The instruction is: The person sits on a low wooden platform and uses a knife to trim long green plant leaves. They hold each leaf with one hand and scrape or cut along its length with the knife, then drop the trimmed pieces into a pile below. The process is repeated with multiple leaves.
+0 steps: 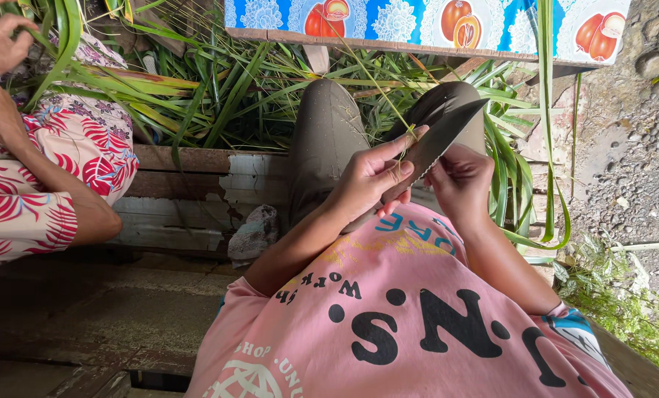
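My left hand (370,180) is closed around the handle end of a dark knife (447,125) with a toothed edge. Its blade points up and to the right over my knees. The left thumb presses a thin green leaf strip (377,85) against the blade, and the strip runs up and left to the pile of leaves. My right hand (462,180) sits just right of the blade, fingers curled and touching its toothed edge. What the right fingers pinch is hidden.
Long green leaves (219,88) lie heaped beyond my knees, under a blue patterned table edge (418,29). Another person in a red leaf-print garment (57,162) sits at the left, handling leaves. Worn wooden planks (182,199) lie below; gravel ground (639,169) is on the right.
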